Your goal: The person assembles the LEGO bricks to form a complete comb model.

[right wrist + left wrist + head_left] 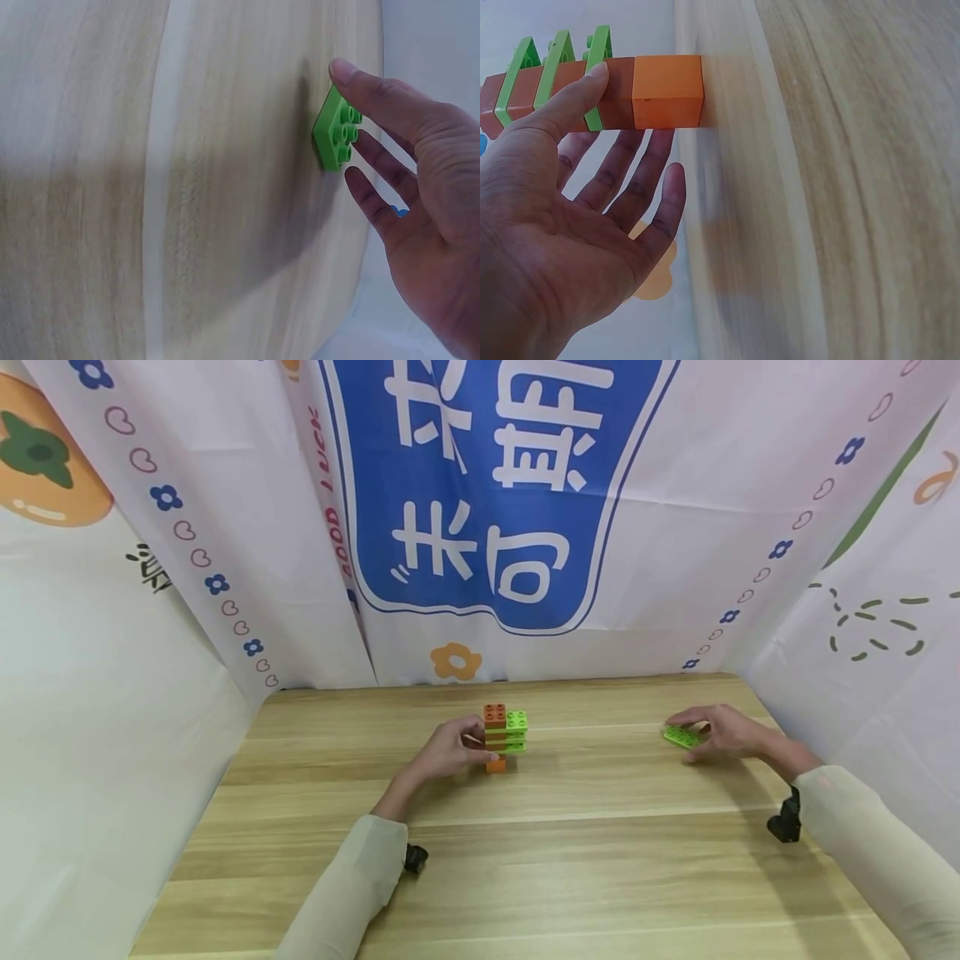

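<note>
Near the back middle of the table stands an upright stack of toy building bricks (pixel 494 718). It has an orange brick (pixel 667 94) at the bottom, then reddish-brown bricks (pixel 616 97) alternating with green plates (pixel 516 720) that jut out to the right. My left hand (pixel 447 747) grips the stack from the left, thumb on the near side; the little finger stays off it. At the back right, a loose green studded plate (pixel 334 135) lies on the table. Around it my right hand (pixel 723 732) spreads thumb and fingers, curved loosely; firm contact cannot be seen.
The wooden table (pixel 465 877) meets a printed white cloth (pixel 315 643) hung behind it and along both sides. The right hand is close to the cloth on the right. A black wrist camera (pixel 785 817) hangs under the right forearm, another device (pixel 416 859) by the left.
</note>
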`<state>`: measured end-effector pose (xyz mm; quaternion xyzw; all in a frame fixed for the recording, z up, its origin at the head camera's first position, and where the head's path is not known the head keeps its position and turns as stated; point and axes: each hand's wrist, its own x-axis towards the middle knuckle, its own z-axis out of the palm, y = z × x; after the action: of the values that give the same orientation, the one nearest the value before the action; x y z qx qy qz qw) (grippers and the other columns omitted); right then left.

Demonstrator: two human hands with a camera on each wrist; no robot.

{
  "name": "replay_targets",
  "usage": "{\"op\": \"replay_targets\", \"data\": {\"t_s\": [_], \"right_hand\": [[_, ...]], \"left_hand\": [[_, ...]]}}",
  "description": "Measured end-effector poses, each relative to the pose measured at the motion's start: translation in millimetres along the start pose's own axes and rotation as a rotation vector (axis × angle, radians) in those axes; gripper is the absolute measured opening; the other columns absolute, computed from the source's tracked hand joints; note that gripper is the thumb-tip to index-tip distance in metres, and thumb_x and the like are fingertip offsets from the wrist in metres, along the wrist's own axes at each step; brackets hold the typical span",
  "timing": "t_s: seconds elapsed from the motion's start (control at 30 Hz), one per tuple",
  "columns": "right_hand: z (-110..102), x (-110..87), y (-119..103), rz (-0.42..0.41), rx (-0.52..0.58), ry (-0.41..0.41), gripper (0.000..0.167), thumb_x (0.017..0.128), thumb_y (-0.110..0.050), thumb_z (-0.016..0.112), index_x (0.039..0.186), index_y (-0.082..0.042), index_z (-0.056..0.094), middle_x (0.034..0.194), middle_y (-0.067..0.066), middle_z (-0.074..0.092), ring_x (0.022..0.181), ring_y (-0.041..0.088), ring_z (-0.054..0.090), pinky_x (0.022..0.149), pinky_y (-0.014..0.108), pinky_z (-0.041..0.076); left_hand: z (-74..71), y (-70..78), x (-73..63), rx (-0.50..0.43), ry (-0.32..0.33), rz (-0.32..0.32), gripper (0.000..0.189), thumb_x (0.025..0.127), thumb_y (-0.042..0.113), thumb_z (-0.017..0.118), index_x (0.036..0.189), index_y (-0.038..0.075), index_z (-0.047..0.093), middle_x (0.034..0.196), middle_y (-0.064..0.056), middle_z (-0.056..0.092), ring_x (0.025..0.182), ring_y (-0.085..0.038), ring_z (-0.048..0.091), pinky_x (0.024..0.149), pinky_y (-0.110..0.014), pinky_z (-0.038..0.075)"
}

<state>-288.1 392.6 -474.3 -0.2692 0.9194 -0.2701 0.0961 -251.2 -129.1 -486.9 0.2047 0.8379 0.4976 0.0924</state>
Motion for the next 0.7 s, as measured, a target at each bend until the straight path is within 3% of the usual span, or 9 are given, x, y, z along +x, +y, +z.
{"op": "replay_targets", "data": {"t_s": [0.2, 0.47, 0.7], "right_hand": [[3.2, -1.0, 6.5, -0.003, 0.005, 0.021, 0.064, 0.078, -0.015, 0.096, 0.134, 0.001, 0.069, 0.135, 0.027, 0.067, 0.115, 0.045, 0.068, 0.089, 0.043, 0.063], [6.7, -2.2, 11.6, -0.034, -0.001, 0.037, 0.062, 0.079, -0.012, 0.095, 0.133, 0.004, 0.069, 0.132, 0.029, 0.068, 0.114, 0.046, 0.068, 0.088, 0.046, 0.063], [12.2, -2.2, 12.6, -0.066, -0.025, 0.081, 0.055, 0.077, -0.004, 0.094, 0.127, 0.005, 0.072, 0.125, 0.028, 0.072, 0.106, 0.040, 0.071, 0.082, 0.039, 0.065]], "left_hand": [[-0.1, 0.9, 0.3, 0.008, 0.001, -0.002, 0.021, 0.091, 0.011, 0.085, 0.102, 0.007, 0.067, 0.109, -0.008, 0.074, 0.102, -0.025, 0.070, 0.092, -0.037, 0.061], [0.1, -1.2, 0.1, 0.003, -0.003, 0.001, 0.022, 0.091, 0.012, 0.085, 0.103, 0.008, 0.067, 0.109, -0.008, 0.074, 0.099, -0.023, 0.071, 0.089, -0.036, 0.061], [0.2, -0.7, 0.2, 0.003, -0.001, 0.001, 0.021, 0.092, 0.012, 0.085, 0.103, 0.008, 0.068, 0.109, -0.007, 0.075, 0.098, -0.023, 0.071, 0.088, -0.036, 0.061]]}}
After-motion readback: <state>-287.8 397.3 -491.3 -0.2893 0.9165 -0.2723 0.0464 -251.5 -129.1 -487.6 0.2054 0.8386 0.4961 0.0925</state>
